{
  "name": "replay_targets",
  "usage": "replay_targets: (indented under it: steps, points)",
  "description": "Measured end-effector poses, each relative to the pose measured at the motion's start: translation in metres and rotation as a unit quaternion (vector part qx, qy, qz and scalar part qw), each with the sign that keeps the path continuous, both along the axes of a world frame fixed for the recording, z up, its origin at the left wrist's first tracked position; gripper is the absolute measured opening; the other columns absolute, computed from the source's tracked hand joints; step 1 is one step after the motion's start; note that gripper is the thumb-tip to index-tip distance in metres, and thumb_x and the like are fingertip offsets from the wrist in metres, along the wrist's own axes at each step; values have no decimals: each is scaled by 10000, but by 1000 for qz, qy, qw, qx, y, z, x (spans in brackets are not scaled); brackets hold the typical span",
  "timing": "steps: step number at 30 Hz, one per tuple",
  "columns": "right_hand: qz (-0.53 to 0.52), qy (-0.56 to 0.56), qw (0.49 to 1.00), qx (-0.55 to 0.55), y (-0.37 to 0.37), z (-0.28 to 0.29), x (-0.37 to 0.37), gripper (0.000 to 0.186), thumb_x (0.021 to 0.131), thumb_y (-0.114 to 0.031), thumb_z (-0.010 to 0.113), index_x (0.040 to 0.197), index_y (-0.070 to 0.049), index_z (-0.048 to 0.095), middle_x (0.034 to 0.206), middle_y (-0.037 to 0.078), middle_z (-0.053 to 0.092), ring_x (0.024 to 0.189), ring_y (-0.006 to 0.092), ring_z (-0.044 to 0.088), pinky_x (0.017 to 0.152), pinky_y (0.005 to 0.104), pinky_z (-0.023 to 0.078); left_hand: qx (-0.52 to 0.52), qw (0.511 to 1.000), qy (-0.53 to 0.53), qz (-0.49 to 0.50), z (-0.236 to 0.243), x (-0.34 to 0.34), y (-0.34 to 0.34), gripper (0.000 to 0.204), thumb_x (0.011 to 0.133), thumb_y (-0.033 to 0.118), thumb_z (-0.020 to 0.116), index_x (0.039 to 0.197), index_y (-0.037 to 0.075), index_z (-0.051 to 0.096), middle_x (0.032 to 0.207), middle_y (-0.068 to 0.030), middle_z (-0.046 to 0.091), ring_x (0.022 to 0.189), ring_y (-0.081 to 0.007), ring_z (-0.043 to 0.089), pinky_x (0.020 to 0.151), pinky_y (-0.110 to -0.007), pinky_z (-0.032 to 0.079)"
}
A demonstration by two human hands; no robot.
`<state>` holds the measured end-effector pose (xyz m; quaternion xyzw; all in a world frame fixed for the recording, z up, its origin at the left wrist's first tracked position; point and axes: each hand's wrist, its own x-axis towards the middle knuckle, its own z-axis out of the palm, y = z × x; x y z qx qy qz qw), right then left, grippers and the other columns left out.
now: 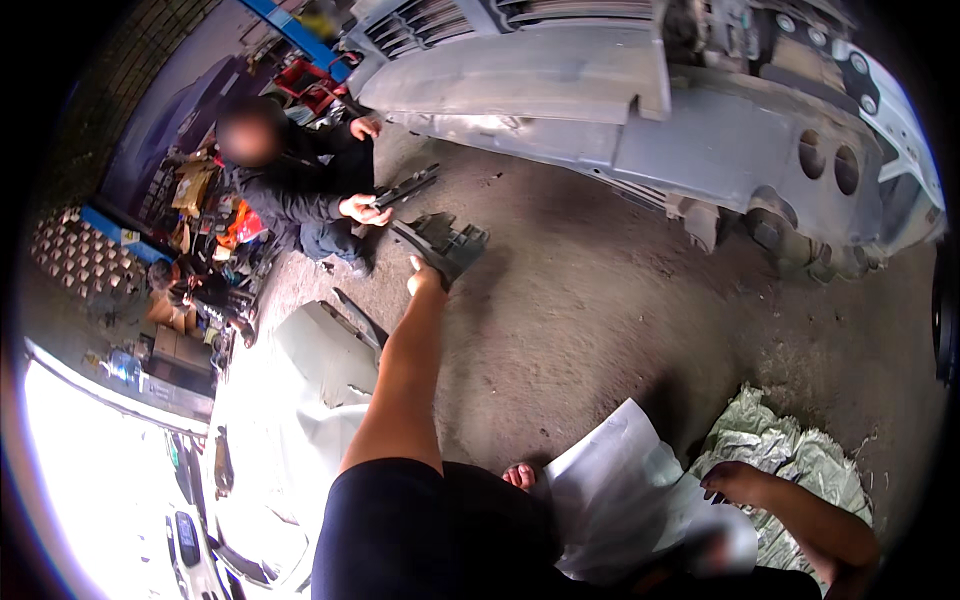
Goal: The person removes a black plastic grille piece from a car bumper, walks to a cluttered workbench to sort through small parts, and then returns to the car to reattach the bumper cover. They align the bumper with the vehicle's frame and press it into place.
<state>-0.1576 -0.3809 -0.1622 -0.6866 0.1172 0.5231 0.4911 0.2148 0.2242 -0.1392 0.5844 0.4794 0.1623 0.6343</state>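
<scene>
So the left hand (427,278) is stretched way out over the bare, brownish-grey floor (570,290), closed around the near side of a dark, angular plastic bracket-shaped part (458,250). That part's up in the air between the arm and a crouching co-worker in dark clothes (290,185), below the lower edge of the big grey car bumper (520,85). The co-worker's nearer hand (365,209) is right by the part's curved end, but I can't tell if they're touching. There's also a long, thin black strip (408,185) just beside those fingers, and I can't say whether it's held.

Right hand (735,483) is down low with curled fingers, by the right edge of a large white sheet (610,470) and over the left side of a crumpled pale-green sack (795,465). Gripping the sheet or just hanging there? Can't tell.

My read: this is the showing or passing step. The next move calls for a steady left grip until the other person clearly has hold.
</scene>
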Motion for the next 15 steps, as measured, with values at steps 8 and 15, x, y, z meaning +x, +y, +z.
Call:
replay_targets:
  steps: [8,15]
  points:
    - [-46,61,997,3,-16,-28,-12,296,917,-226,566,1080,19,598,947,158,671,753,240,663,670,370,548,-41,998,-17,35,17,-5,-43,805,884,676,471,1179,-66,574,1121,-188,642,988,-314,644,807,-411,535]
    - [-35,45,998,15,-6,-30,-5,287,925,-215,559,1077,24,602,958,170,667,720,255,660,651,376,554,2,998,-18,56,-4,4,-2,854,873,699,459,1161,-95,592,1110,-215,650,1002,-332,655,829,-416,531]
